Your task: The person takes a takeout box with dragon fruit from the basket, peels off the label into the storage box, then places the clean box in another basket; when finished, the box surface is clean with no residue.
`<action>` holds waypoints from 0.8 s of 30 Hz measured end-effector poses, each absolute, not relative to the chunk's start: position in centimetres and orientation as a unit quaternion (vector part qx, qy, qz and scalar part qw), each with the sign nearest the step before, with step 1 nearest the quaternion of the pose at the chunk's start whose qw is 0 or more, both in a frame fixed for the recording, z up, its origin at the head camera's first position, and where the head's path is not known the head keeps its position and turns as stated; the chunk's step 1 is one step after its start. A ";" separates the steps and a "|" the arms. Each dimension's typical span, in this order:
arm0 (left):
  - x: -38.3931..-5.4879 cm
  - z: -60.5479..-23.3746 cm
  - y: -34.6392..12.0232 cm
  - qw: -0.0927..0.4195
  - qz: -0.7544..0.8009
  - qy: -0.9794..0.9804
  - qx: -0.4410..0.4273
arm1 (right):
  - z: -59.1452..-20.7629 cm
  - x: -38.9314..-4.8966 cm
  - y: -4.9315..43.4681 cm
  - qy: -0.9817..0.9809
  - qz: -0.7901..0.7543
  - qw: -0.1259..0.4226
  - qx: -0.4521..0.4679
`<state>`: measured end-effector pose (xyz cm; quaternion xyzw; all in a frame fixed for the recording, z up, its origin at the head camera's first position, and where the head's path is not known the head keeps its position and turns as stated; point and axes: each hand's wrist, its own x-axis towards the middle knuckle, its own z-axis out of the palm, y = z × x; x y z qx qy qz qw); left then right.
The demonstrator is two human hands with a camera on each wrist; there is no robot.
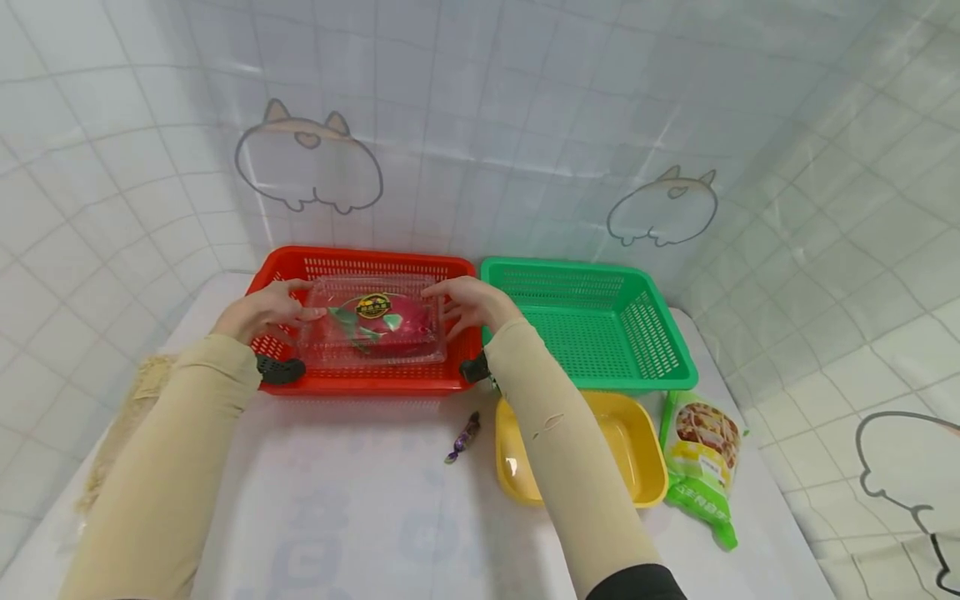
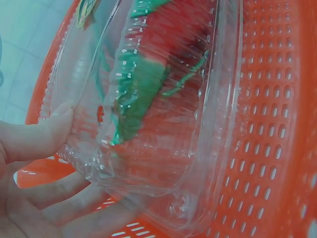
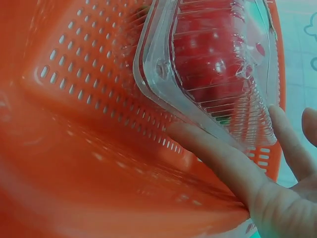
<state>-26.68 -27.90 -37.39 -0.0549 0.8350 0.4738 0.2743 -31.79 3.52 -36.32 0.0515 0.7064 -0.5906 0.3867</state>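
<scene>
Clear plastic container point(image 1: 378, 333), holding a red-and-green fruit point(image 1: 408, 321) and bearing a round dark label point(image 1: 373, 306), lies within the red basket point(image 1: 367, 386), lengthwise between the two hands. Left hand point(image 1: 272, 311) is at the container's left end: thumb against its edge, other fingers extended low beside that end, not curled round it. Right hand point(image 1: 478, 302) is at the right end, fingers spread and nearly straight, one along the lower rim, another at the upper side. Whether the container's full weight rests on the basket floor, cannot tell. Green basket point(image 1: 570, 333) stands just right of the red; a wrapped sweet point(image 1: 463, 437) lies on the table point(image 1: 360, 500) in front.
</scene>
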 end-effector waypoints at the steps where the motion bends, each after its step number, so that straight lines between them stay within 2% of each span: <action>1: -26.7 -37.4 -27.9 0.275 0.473 0.835 -0.055 | -36.3 -31.8 3.5 0.705 -0.591 0.388 0.051; 24: -26.3 -37.8 -28.1 0.262 0.491 0.830 -0.051 | -36.9 -31.7 3.7 0.709 -0.590 0.384 0.032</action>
